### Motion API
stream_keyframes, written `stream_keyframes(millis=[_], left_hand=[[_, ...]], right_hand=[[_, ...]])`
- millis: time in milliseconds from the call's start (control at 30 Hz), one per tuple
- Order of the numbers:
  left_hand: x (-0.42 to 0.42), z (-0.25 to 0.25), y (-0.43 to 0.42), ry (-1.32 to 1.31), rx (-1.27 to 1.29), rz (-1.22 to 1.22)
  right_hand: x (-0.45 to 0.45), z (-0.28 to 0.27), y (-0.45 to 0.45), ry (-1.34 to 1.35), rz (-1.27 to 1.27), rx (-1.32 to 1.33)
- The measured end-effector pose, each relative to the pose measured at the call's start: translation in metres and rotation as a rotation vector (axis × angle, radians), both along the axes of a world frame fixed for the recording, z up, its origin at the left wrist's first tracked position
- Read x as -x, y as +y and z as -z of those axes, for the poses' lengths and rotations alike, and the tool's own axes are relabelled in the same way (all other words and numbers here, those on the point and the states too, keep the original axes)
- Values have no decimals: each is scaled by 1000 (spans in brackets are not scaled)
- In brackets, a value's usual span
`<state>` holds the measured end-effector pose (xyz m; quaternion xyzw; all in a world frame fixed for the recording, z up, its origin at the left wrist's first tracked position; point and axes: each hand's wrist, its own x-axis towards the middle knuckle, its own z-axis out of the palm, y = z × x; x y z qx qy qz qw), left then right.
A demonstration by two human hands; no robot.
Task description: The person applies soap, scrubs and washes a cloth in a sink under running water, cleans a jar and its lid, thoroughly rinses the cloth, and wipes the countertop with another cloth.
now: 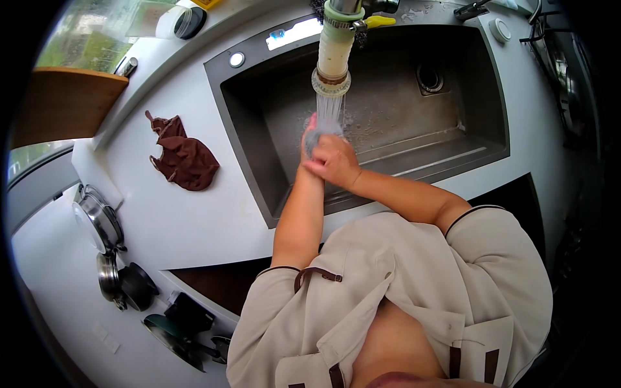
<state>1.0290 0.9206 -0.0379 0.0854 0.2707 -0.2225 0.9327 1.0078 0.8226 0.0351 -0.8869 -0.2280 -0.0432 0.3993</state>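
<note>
Water runs from the faucet (pixel 332 81) in a spread of thin streams onto my two hands over the sink (pixel 388 132). My left hand (pixel 306 143) is under the flow, partly covered by the other hand and by the water. Across it lies my right hand (pixel 335 159), with its fingers curled in. A small grey, soft-looking item (pixel 313 140) shows between the hands; blur and spray hide its exact kind. Droplets scatter on the sink floor around the hands.
A crumpled dark brown cloth (pixel 184 155) lies on the white counter (pixel 226 216) left of the sink. Steel pots (pixel 97 220) and dark pans (pixel 171 336) stand at lower left. The drain (pixel 429 79) is at the sink's right. A clear container (pixel 174 24) lies by the window.
</note>
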Motion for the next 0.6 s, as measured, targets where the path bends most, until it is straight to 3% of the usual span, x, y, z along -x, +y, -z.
stream_keyframes(millis=[67, 100, 133, 167, 200, 233, 267, 367, 433, 467, 500, 567, 600], left_hand=[[20, 1, -13, -252, -586, 37], [25, 11, -17, -246, -589, 40], [22, 20, -22, -460, -275, -106], [18, 30, -22, -557, -119, -182], [13, 29, -23, -652, 52, -242], [-5, 2, -19, -240, -98, -74], [-13, -14, -12, 178, -245, 101], [-17, -20, 0, 88, -407, 137], [-15, 8, 20, 123, -424, 111], [-14, 33, 31, 142, -255, 34], [-11, 41, 28, 76, -153, 34], [-4, 56, 23, -51, 51, 53], [-2, 54, 19, -23, 31, 39]], right_hand=[[-4, 0, -2, -55, -76, 11], [-8, 2, -1, -122, -145, 13], [-17, 9, -1, -73, -107, 101], [-29, 18, 0, -74, -99, 100], [-44, 25, 5, 273, 139, 39], [-57, 32, 6, 613, 376, -24], [-67, 39, 4, 618, 380, -27], [-82, 47, -4, 671, 145, -19], [-63, 36, -9, 791, -208, -376], [-45, 8, -5, 607, -89, -273], [-28, 5, -1, 608, -87, -269], [-12, 6, 2, -13, -68, -196], [-13, 3, 0, -11, -70, -196]])
